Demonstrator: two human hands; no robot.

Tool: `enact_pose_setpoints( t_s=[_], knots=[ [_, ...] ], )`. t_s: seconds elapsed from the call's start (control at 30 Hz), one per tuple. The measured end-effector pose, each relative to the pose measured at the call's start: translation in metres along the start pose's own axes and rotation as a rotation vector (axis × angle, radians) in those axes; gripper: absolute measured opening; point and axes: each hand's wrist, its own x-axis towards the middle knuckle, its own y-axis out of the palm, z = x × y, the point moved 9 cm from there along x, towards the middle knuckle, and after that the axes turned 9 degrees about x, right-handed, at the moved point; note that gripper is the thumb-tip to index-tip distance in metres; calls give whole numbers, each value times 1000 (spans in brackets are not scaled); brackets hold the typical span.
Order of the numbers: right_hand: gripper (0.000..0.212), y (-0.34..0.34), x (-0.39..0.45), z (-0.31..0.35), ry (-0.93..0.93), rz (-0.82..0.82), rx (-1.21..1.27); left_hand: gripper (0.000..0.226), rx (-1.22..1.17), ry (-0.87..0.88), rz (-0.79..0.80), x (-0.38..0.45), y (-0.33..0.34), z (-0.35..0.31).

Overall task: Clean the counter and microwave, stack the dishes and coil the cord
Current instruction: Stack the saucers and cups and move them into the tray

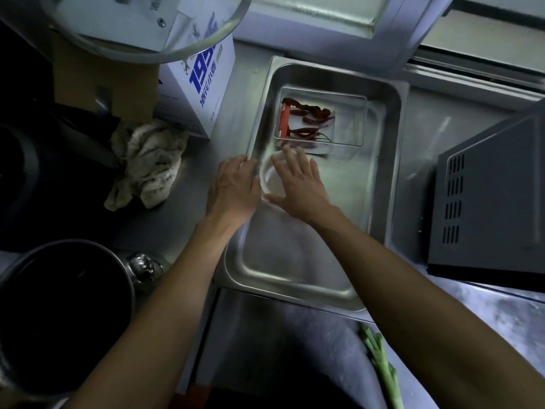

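Note:
A deep steel tray [386, 160] lies on the steel counter [206, 160]. Inside it, at the far end, sits a clear plastic box [351, 125] with dried red chillies and a red-handled tool. Nearer me in the tray is a small clear round dish [269, 180]. My left hand [233, 187] rests on the tray's left rim, fingers curled over the edge next to the dish. My right hand [298, 181] lies spread over the dish, fingers apart. A dirty crumpled cloth [147, 163] lies on the counter to the left. The dark grey microwave [486, 208] stands at the right.
A white box with blue print [203, 84] stands behind the cloth, with a brown carton [103, 81] beside it. A large glass lid [141, 28] hangs at top left. A dark steel pot [59, 299] sits at the near left. Green stalks [380, 364] lie near the front.

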Motion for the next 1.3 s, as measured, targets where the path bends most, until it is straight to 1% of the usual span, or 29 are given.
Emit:
enact_pose_setpoints(
  t_s=[0.17, 0.27, 0.33, 0.43, 0.5, 0.67, 0.8, 0.97, 1.17, 1.3],
  knots=[
    [91, -6, -8, 3, 37, -15, 15, 33, 10, 15, 8, -14, -8, -3],
    [80, -16, -31, 5, 35, -100, 40, 32, 8, 57, 3, -28, -16, -7],
    [73, -24, -54, 4, 46, -166, 72, 36, 16, 86, 19, -40, -19, -12],
    [70, -30, -96, -8, 118, -196, 140, 41, 28, 109, 33, -61, -20, -30],
    [68, -31, -127, -20, 172, -199, 174, 43, 32, 138, 32, -76, -21, -49],
    [60, -33, -216, -56, 268, -237, 215, 49, 96, 294, 72, -122, -3, -106],
    [53, -35, -295, -84, 329, -303, 220, 45, 181, 412, 99, -167, 19, -159],
    [54, -24, -397, -116, 424, -362, 269, 45, 237, 534, 161, -234, 45, -225],
    [57, -11, -527, -144, 552, -434, 290, 46, 230, 685, 170, -324, 69, -300],
    [53, 1, -608, -160, 628, -502, 325, 47, 221, 777, 196, -379, 90, -343]
  ],
)
